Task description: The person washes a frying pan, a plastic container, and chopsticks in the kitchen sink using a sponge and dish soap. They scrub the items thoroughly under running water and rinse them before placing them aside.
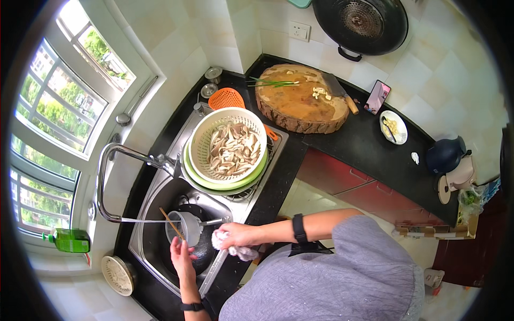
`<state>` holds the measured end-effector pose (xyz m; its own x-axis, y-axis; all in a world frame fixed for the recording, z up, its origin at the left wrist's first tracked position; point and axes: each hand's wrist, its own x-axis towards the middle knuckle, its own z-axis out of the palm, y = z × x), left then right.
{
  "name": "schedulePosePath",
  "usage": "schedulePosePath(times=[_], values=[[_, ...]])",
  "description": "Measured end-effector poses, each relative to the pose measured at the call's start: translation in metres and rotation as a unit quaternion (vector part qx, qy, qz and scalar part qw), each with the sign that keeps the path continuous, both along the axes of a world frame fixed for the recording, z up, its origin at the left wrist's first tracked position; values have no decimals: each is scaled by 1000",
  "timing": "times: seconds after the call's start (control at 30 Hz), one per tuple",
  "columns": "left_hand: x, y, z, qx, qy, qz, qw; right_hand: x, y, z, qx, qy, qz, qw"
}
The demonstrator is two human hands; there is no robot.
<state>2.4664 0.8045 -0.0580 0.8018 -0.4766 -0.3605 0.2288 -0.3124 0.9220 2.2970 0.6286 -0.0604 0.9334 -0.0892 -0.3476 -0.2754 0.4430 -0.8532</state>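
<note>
My left hand [183,257] is over the sink [150,240] with a slim wooden stick [170,222], perhaps chopsticks, between its fingers. The stick slants across a translucent plastic container [190,230], which sits on a dark wok [207,252] in the basin. Water runs from the curved faucet [105,180] into the container. A crumpled pale cloth [243,252] is bunched in my right hand [237,235], at the sink's near rim beside a metal handle [215,222]. The container's contents are hard to make out.
A colander [196,160] of sliced mushrooms [235,150] stands on a green basin [225,185] beside the sink. A cleaver [334,85], garlic and green stalks lie on a round wooden chopping block [289,108]. Farther along are a phone [377,97] and a white bowl [398,120].
</note>
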Motion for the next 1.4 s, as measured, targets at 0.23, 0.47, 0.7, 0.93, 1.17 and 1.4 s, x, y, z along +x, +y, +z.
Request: schedulePosePath(times=[0.23, 0.47, 0.7, 0.93, 1.17, 1.4], values=[[-45, 21, 56, -34, -64, -67, 995, 92, 39, 22, 123, -98, 134, 978], [-4, 79, 147, 16, -158, 15, 987, 138, 68, 116, -95, -163, 219, 957], [121, 232, 263, 211, -506, 84, 832, 247, 119, 209, -24, -88, 258, 962], [257, 296, 383, 486, -653, 122, 567, 334, 132, 264, 29, -50, 128, 990], [379, 258, 388, 538, -657, 19, 528, 435, 143, 303, 29, -111, 93, 989], [464, 224, 333, 447, -609, -38, 654, 552, 201, 298, -40, -148, 31, 988]])
